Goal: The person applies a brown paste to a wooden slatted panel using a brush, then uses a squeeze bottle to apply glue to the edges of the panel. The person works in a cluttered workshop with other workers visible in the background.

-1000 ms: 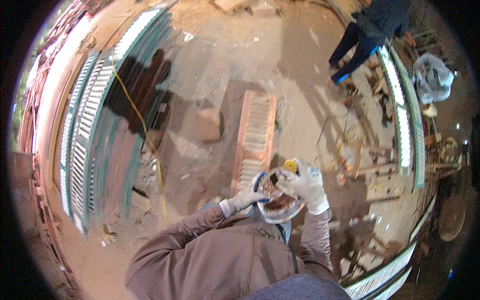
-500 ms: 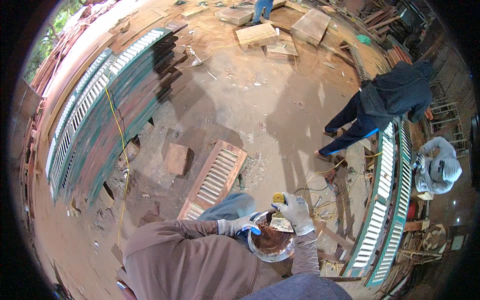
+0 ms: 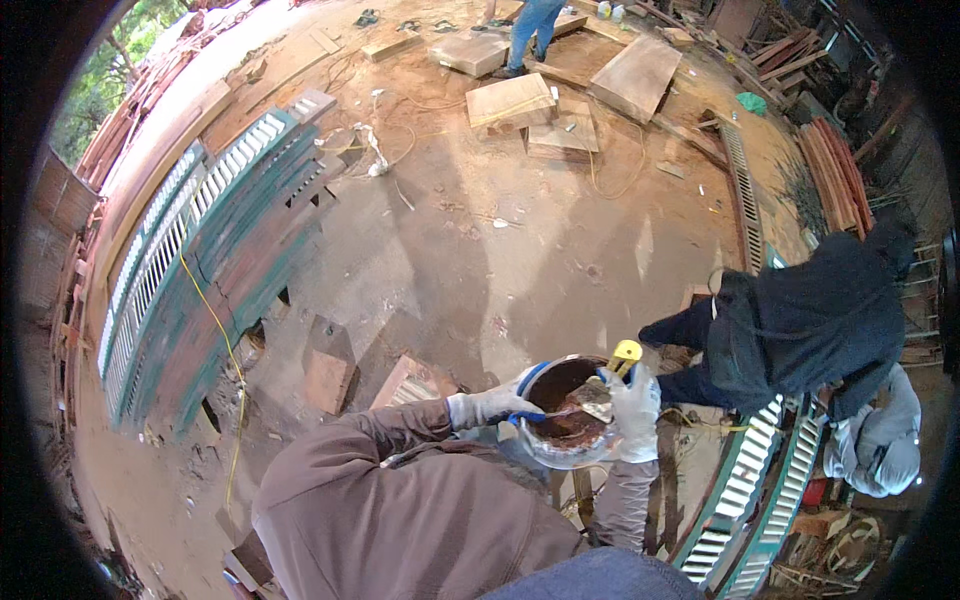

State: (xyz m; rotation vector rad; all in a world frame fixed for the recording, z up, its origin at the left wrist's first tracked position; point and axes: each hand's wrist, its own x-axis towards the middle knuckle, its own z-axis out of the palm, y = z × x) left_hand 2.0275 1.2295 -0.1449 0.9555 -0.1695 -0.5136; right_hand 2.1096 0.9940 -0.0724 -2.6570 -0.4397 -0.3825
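Note:
My left hand [image 3: 490, 406], in a pale glove with blue fingers, grips the near-left side of a round metal pot [image 3: 568, 461]. The pot tilts, and reddish-brown paste [image 3: 568, 430] coats its inside. In my right hand [image 3: 635, 415], also gloved, is a putty knife [image 3: 626, 353] with a yellow handle sticking up above the fist. Its broad, smeared blade points into the pot's right side. A thin strip runs from my left fingertips over the paste; I cannot make out what it is.
Louvred shutters [image 3: 160, 290] lie stacked at left, with a yellow cord [image 3: 213, 310] across them. More shutters [image 3: 735, 490] stand at right beside a person in dark clothes [image 3: 800, 320] and one in grey [image 3: 880, 440]. A wooden block [image 3: 328, 380] and a louvred panel [image 3: 410, 382] lie ahead.
The pot and both hands have moved up and to the right in the view. My right hand has turned the putty knife's blade. The dark-clothed person appears lower and nearer.

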